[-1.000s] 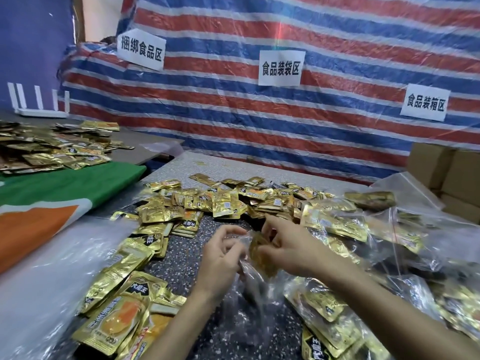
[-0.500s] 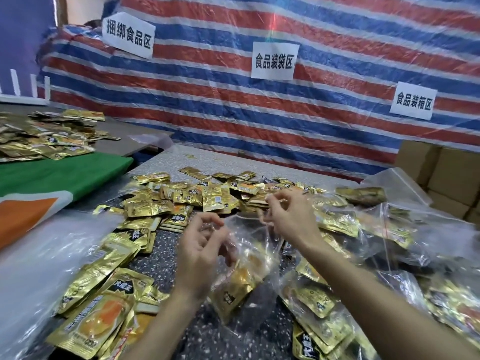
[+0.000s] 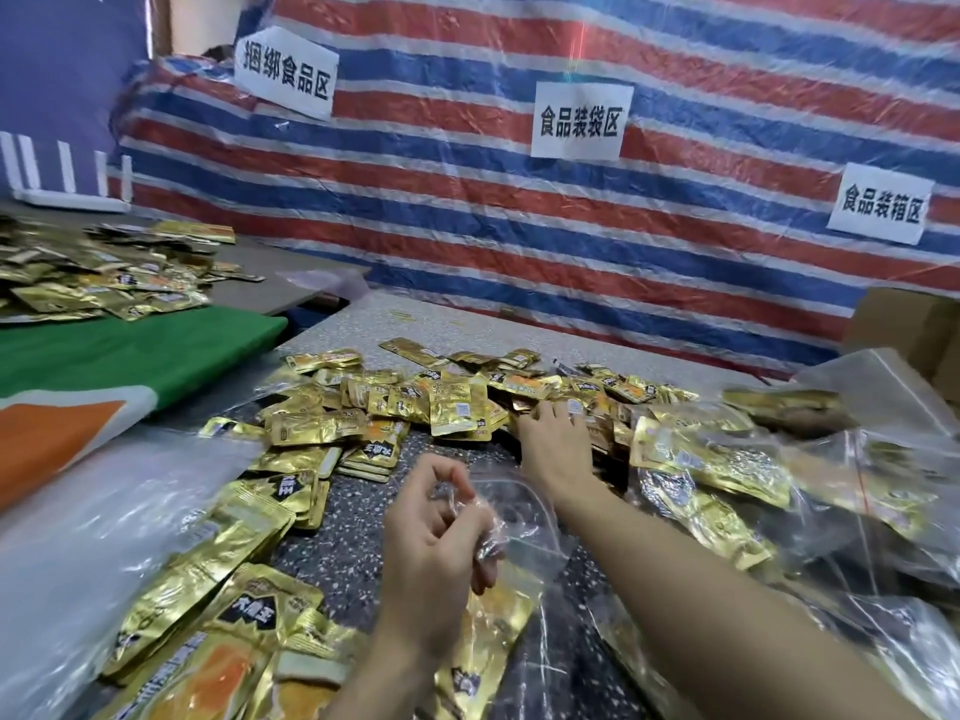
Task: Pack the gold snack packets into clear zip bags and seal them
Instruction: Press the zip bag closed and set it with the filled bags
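Left grip (image 3: 436, 532) pinches clear zip bag (image 3: 524, 517) at its mouth; right grip (image 3: 553, 439) rests on far gold snack packets (image 3: 457, 402), hold unclear. Packets likely light, slick foil: pinch an edge.

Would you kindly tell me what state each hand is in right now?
Left hand: pinching the clear zip bag mouth.
Right hand: open, fingers spread on the loose gold packets.

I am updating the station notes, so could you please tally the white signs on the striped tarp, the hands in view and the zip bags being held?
white signs: 3
hands: 2, the left hand and the right hand
clear zip bag in hand: 1, pinched by the left hand
Total: 6
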A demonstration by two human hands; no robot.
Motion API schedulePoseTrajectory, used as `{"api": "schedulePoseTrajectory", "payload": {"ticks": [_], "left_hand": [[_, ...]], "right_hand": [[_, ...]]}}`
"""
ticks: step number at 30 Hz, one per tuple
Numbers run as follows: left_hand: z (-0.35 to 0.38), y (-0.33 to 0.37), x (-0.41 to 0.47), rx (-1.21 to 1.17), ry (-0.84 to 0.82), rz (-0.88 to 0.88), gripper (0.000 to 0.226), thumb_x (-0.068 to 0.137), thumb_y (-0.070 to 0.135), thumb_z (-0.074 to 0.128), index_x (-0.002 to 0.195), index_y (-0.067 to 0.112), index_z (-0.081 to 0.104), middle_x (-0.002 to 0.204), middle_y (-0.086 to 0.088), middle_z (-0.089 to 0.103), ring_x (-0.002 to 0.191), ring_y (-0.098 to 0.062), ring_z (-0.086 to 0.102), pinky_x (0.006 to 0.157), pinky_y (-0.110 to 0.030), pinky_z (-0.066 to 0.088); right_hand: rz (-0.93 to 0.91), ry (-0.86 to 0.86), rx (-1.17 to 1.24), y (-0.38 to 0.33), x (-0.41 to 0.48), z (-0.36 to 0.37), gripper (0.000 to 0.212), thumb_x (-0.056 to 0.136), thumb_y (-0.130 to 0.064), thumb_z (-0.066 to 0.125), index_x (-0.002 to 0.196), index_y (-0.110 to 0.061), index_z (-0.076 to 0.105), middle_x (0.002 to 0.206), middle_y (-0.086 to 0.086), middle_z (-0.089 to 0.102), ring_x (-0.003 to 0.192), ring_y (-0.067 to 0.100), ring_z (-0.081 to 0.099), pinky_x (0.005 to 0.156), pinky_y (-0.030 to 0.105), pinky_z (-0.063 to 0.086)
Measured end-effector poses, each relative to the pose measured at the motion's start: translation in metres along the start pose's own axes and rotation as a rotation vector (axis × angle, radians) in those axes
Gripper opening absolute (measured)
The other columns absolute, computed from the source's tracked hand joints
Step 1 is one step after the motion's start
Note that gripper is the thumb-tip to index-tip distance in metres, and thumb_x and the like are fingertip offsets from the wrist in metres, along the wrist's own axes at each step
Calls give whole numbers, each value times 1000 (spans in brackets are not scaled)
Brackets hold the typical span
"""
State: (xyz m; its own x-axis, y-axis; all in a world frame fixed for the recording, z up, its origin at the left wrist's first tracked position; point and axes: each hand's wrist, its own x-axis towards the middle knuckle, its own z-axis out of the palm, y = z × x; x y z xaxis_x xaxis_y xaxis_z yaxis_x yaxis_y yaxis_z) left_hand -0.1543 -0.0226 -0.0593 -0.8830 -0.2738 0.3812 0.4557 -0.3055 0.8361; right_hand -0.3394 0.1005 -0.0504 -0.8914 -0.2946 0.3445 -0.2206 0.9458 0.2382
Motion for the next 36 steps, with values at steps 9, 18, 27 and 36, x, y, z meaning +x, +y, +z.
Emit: {"api": "schedulePoseTrajectory", "payload": {"ticks": [9, 18, 27, 36], "left_hand": [[-3, -3, 4, 39, -3, 6, 15, 71, 12, 59, 74, 26, 55, 53, -1, 53, 45, -16, 47, 43, -34, 42], [-3, -1, 3, 24, 25, -2, 13, 69, 12, 59, 72, 23, 55, 54, -4, 51, 45, -23, 45, 40, -28, 41], [-2, 1, 3, 16, 28, -21, 12, 68, 14, 60, 71, 25, 56, 54, -4, 52, 48, -22, 47, 41, -27, 40], [-3, -3, 4, 32, 17, -28, 13, 68, 13, 60, 73, 25, 57, 55, -5, 53, 47, -22, 47, 41, -28, 41]], "right_hand": [[137, -55, -138, 7, -8, 0, 41, 97, -18, 59, 132, 1, 46, 138, 24, 45, 132, 38, 38, 112, 44, 37], [134, 17, 4, 26, -22, -32, 21, 86, -4, 55, 102, -12, 65, 112, 11, 66, 120, 34, 49, 103, 50, 37], [209, 318, 473, 50, -26, -58, 10, 96, -10, 53, 88, -16, 50, 68, -5, 53, 62, 16, 53, 57, 32, 41], [308, 402, 1006, 70, -39, -123, 11, 97, -14, 61, 90, -17, 53, 89, 1, 60, 78, 19, 64, 62, 35, 57]]}}
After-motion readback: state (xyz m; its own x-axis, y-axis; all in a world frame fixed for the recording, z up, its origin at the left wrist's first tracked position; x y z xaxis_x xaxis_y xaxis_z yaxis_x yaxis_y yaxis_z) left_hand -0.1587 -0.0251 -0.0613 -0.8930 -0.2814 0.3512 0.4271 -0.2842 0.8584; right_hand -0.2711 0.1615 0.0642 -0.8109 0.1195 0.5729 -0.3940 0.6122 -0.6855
